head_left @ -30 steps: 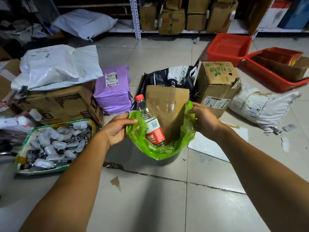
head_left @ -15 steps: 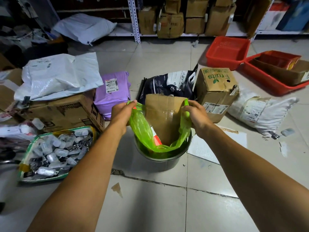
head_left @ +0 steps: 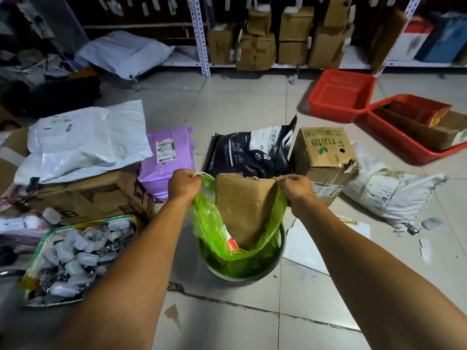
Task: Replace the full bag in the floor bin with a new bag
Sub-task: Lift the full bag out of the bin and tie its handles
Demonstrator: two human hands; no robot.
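Pale square floor tiles (head_left: 227,114) run across the room, cracked along one joint close to me and scuffed in places. A white perforated-steel shelving rack (head_left: 201,36) lines the far wall, its lowest shelf packed with brown cardboard boxes (head_left: 293,36). Parcels and cartons crowd the floor on the left; two red plastic trays (head_left: 341,94) sit to the right. The light is dim, with deep shadow under the shelves.

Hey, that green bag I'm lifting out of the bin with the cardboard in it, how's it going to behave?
The green bag looks thin and floppy, sagging between the left hand and right hand. The stiff cardboard stands above its rim, so it may tip or poke the film. It probably feels light.
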